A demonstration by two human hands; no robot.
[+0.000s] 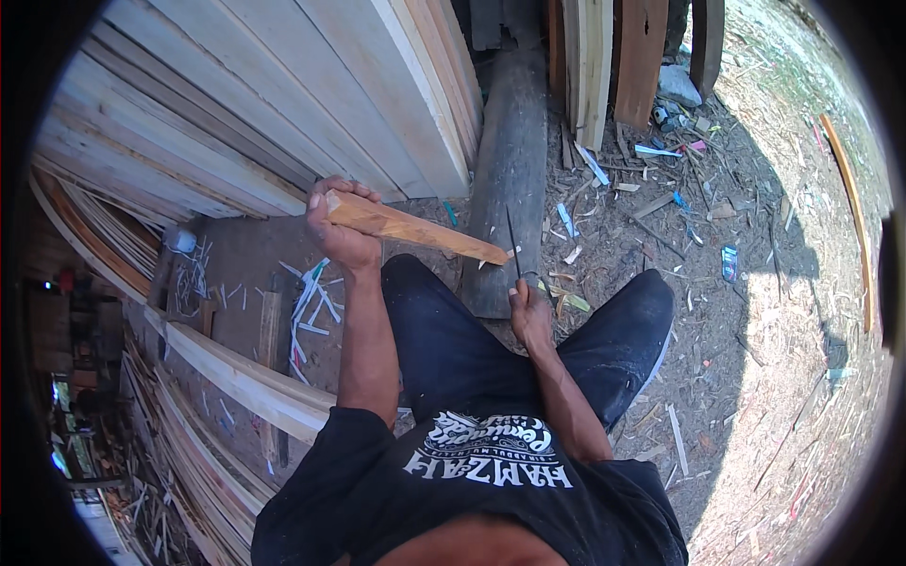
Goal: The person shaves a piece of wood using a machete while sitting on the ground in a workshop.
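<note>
My left hand (342, 226) is closed around the thick end of a reddish-brown piece of wood (415, 229). The piece slants down to the right, and its narrower end is over a dark round log (508, 141) lying on the ground. Pale fresh-cut chips show by that end. In my right hand (531, 316) is a knife with a long, thin dark blade (512, 236), seen nearly edge-on and pointing away from me. A small gap shows between the blade and the wood's tip. The knife's handle is mostly hidden in my fist.
Stacked pale boards (283, 85) stand at the far left, and more upright planks (595, 71) at the back right. A long curved board (236, 368) runs along my left. Wood shavings and scraps (623, 217) litter the ground. A long strip of wood (852, 222) lies far right.
</note>
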